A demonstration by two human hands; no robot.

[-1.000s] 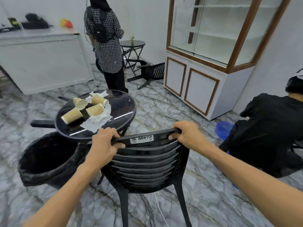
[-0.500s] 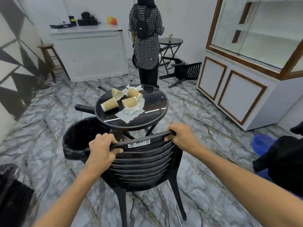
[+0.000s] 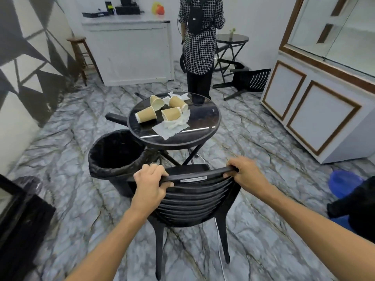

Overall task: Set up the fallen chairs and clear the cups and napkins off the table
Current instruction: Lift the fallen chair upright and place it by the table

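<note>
A black plastic chair (image 3: 192, 201) stands upright in front of me, its back toward me. My left hand (image 3: 151, 182) grips the left end of its top rail and my right hand (image 3: 246, 174) grips the right end. Beyond it is a round black table (image 3: 205, 120) with several tipped paper cups (image 3: 171, 113) and crumpled white napkins (image 3: 172, 125). Another black chair (image 3: 246, 80) lies on its side at the back right. A black chair leg (image 3: 115, 118) sticks out from behind the table's left side.
A black-lined bin (image 3: 117, 157) stands left of the table. A person in a checked shirt (image 3: 200, 37) stands behind it. A white counter (image 3: 129, 51), a wooden stool (image 3: 80, 55), a white cabinet (image 3: 316, 102), a blue bowl (image 3: 345, 182) and a second small table (image 3: 231, 40) surround the marble floor.
The view has swung left and pulled back. The chair in my hands now sits farther from the table, with both hands still on its top rail.
</note>
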